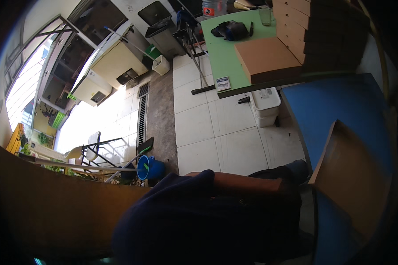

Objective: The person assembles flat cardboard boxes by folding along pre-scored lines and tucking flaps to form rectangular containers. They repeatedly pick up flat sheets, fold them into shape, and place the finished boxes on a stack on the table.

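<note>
My left arm (pixel 247 182), in a dark blue sleeve, reaches across my body toward the right. Its forearm runs into deep shadow beside the blue table (pixel 331 101), and my left hand cannot be made out there. My right hand does not show either. Closest to the end of that forearm is an open shallow cardboard box (pixel 358 181), lying tilted on the blue table with its raised side wall toward me. Whether a hand touches the box is hidden.
A green table (pixel 225 57) ahead bears a flat closed cardboard box (pixel 268 59), a tall stack of boxes (pixel 292 26), a dark cloth bundle (pixel 232 31) and a glass (pixel 265 15). White containers (pixel 266 104) stand beneath. Leftward are a blue bucket (pixel 151 168) and a chest freezer (pixel 115 62).
</note>
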The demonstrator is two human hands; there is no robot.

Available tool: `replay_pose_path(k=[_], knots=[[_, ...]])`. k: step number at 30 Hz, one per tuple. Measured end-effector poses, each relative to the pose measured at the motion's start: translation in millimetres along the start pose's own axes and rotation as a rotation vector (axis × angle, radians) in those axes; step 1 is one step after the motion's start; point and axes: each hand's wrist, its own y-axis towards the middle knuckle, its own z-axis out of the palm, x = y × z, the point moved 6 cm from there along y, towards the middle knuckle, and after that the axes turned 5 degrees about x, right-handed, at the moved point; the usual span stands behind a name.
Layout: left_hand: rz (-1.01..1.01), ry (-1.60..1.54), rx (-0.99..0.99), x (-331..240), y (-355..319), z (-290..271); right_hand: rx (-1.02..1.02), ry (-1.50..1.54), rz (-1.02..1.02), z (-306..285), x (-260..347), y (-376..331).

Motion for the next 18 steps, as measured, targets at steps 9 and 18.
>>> replay_pose_path(k=[9,18], knots=[[-0.085,-0.183,0.579,-12.1,-68.6,89.4,-0.19,-0.057,0.071,-1.3,-38.8,-61.4],[-0.208,-0.174,0.807,-24.2,-105.7,54.6,-0.307,-0.105,0.108,-6.8,-72.9,-82.9]])
